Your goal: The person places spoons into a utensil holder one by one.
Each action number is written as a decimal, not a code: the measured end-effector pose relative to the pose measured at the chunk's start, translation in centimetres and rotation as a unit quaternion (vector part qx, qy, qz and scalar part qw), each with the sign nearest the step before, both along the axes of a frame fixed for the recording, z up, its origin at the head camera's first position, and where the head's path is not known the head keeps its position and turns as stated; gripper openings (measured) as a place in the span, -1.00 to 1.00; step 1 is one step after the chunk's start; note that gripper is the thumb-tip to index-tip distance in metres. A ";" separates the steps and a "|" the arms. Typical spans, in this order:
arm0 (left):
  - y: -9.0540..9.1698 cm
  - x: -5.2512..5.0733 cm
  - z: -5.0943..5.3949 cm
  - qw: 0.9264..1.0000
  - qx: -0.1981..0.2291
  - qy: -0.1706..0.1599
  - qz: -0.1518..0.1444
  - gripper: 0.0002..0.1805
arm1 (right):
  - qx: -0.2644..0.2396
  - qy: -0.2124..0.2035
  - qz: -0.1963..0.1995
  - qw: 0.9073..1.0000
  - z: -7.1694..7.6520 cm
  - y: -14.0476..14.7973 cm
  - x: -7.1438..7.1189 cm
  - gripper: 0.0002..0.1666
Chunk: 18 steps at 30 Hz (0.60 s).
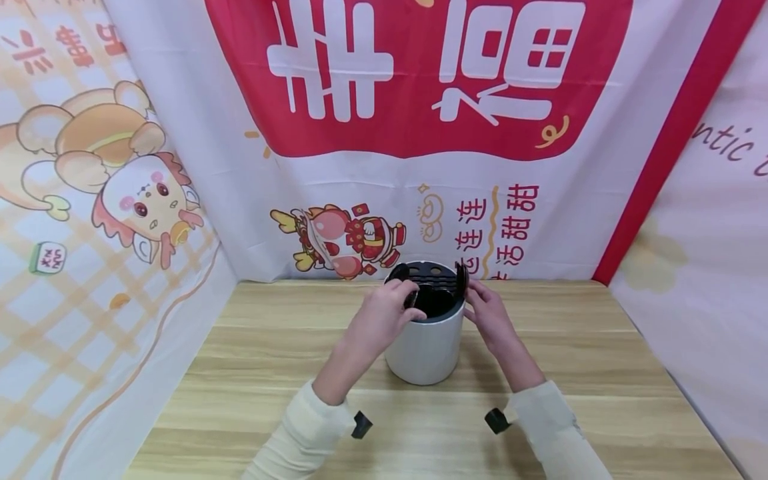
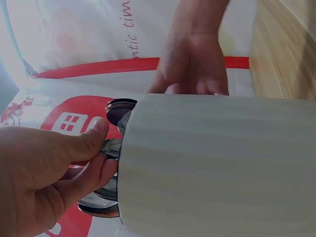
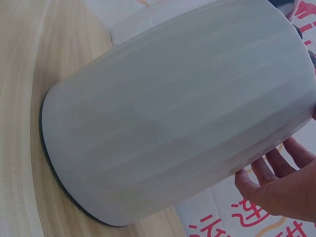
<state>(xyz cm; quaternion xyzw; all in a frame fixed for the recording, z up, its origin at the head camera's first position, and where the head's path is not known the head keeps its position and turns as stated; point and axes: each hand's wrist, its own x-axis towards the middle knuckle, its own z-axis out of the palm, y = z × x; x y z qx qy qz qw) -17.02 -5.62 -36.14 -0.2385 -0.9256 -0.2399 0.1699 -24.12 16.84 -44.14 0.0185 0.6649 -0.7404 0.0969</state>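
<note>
A white ribbed utensil holder (image 1: 423, 353) with a dark slotted insert (image 1: 433, 269) stands upright on the wooden table. Shiny, dark, rounded spoon heads (image 2: 122, 111) stick out above its rim. At the left side of the rim, my left hand (image 1: 387, 308) pinches a spoon (image 2: 111, 147) between thumb and fingers; its lower part is hidden inside the holder. My right hand (image 1: 491, 313) rests its fingertips against the holder's right side near the top, just below another spoon head (image 1: 461, 280). In the right wrist view, the fingers (image 3: 264, 170) lie along the ribbed wall.
The wooden table (image 1: 288, 360) ends at a white and red printed cloth (image 1: 420, 173) just behind the holder. Printed cloths also hang at the left (image 1: 72, 320) and right (image 1: 708, 253). Small black pieces (image 1: 361, 425) are on both cuffs.
</note>
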 end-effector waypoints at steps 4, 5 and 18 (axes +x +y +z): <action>0.1 0.0 -0.3 1.000 -0.007 -0.009 0.015 -0.51 | -0.005 0.004 0.000 1.000 -0.1 -0.1 0.1 -0.45; 0.1 0.1 -0.4 1.000 0.001 -0.014 0.016 -0.50 | -0.006 0.004 0.000 1.000 -0.2 -0.1 0.1 -0.45; -3.3 1.2 -1.2 0.985 0.164 0.059 -0.019 -0.75 | 0.009 0.004 -0.006 1.000 0.3 0.4 0.6 -0.41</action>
